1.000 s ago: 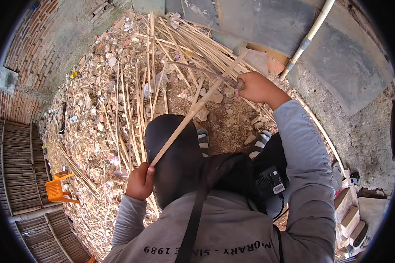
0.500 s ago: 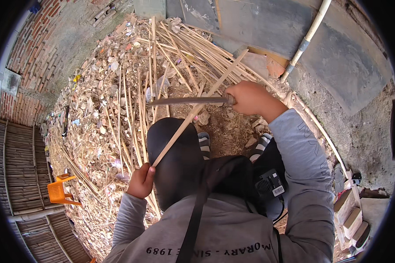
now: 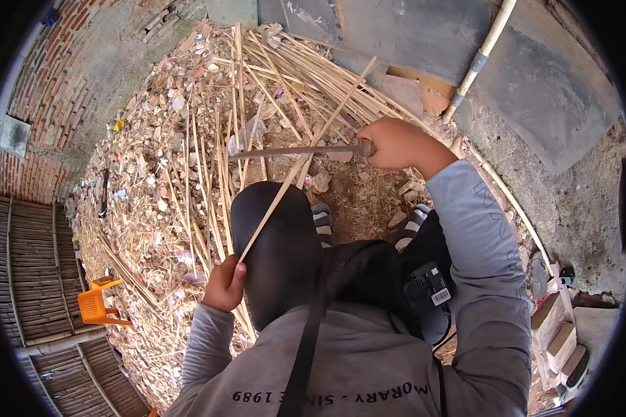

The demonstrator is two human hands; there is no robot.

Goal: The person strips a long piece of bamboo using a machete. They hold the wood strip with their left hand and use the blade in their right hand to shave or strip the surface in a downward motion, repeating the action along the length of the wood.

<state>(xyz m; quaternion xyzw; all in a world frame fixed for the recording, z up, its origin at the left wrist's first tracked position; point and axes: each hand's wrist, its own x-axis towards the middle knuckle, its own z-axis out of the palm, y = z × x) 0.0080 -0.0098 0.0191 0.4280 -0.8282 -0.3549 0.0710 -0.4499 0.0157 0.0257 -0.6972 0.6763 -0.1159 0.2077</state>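
One pale strip (image 3: 295, 172) slants up-right from the left hand (image 3: 222, 286), fingers clamped on its near end, crossing the knife (image 3: 275, 151) gripped level by the right hand (image 3: 394, 144).

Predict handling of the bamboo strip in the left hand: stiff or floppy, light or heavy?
Probably fairly stiff: the bamboo strip runs nearly straight beyond the left hand. Likely light, being slim. Could flex if pushed, given its length.
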